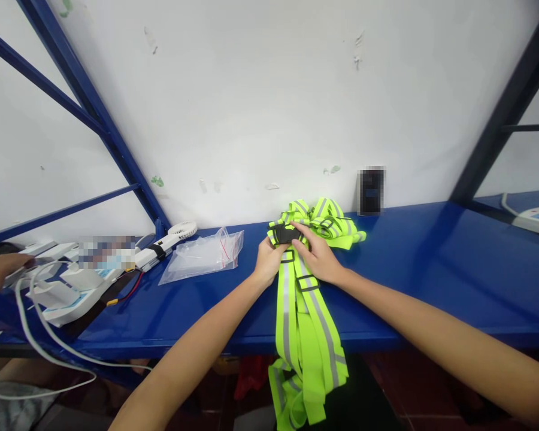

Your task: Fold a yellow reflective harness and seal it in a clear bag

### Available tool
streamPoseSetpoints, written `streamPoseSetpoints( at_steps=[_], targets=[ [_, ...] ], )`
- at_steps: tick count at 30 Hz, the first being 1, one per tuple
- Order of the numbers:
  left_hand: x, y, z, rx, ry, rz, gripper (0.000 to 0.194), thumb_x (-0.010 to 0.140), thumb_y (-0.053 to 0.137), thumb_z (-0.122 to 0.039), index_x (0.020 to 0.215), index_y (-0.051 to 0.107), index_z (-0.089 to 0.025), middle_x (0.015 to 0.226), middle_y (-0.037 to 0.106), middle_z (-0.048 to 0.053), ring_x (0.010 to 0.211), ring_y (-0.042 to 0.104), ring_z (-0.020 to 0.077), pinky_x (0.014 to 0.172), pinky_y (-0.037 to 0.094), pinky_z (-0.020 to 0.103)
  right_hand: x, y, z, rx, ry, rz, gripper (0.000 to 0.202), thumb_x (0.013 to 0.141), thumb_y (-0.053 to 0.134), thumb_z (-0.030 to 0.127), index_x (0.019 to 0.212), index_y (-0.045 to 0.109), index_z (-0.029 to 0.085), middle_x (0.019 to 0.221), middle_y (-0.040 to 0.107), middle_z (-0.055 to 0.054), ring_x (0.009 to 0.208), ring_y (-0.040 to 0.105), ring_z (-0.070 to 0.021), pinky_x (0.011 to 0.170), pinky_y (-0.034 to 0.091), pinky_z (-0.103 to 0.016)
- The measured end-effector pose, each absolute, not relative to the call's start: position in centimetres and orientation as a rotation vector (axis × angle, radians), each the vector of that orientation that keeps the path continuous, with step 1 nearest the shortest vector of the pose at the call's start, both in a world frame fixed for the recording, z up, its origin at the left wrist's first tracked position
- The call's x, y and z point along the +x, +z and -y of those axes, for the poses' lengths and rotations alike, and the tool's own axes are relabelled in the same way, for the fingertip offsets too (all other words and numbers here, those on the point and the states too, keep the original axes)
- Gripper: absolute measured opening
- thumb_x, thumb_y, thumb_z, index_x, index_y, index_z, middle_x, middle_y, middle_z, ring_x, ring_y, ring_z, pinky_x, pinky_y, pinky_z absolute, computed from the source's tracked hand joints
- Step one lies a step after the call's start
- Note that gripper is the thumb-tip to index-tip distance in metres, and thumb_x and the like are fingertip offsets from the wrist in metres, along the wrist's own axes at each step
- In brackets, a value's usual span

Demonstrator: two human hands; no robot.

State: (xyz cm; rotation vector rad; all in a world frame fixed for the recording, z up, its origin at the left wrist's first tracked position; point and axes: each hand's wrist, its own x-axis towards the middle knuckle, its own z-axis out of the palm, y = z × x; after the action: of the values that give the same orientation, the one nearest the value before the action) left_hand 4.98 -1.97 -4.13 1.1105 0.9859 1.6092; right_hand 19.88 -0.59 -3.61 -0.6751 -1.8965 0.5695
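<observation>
The left hand and right hand pinch the black buckle (clipped or not, I can't tell). Bright yellow straps hang unfolded over the front edge of the worktop.

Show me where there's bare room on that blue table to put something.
The widest bare patch of table lies right of the yellow-green straps, between the blurred dark item and right forearm; a smaller one, between the clear plastic and left forearm. Around the power strip is crowded.

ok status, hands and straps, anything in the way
Left hand and right hand on black buckle. Yellow-green straps hanging over front edge of blue table. More straps bunched behind. Nothing seen blocking; clear plastic bags off left.
</observation>
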Motion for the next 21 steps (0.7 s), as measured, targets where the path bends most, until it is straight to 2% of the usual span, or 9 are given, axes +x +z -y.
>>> streamPoseSetpoints(
  at_steps=[4,10,21],
  targets=[
    [5.42,-4.39,2.11,1.034,1.507,-0.929,0.04,0.062,0.084,-0.033,0.094,0.072,-0.012,0.088,0.076,0.008,0.088,0.071,0.0259,0.087,0.053,0.039,19.8,-3.76,0.6,-0.706,0.492,1.887,0.051,0.096,0.046,0.035,0.145,0.045,0.021,0.137,0.061,-0.01,0.122,0.06,-0.0263,0.103,0.047,-0.04],
    [5.74,-4.23,2.42,1.177,1.5,-0.976,0.033,0.071,0.077,-0.036,0.094,0.073,-0.014,0.095,0.076,0.008,0.105,0.067,0.0286,0.095,0.05,0.038,19.83,-4.01,0.3,-0.72,0.499,1.888,0.053,0.095,0.049,0.037,0.145,0.044,0.02,0.138,0.059,-0.011,0.127,0.057,-0.027,0.106,0.045,-0.042],
    [5.76,-3.77,2.73,1.21,1.437,-0.912,0.04,0.067,0.081,-0.038,0.098,0.072,-0.013,0.096,0.076,0.009,0.097,0.07,0.0278,0.093,0.051,0.039,20.03,-3.92,0.36,-0.722,0.567,1.869,0.05,0.097,0.046,0.04,0.144,0.046,0.021,0.14,0.058,-0.01,0.131,0.053,-0.0268,0.11,0.042,-0.044]
  ],
)
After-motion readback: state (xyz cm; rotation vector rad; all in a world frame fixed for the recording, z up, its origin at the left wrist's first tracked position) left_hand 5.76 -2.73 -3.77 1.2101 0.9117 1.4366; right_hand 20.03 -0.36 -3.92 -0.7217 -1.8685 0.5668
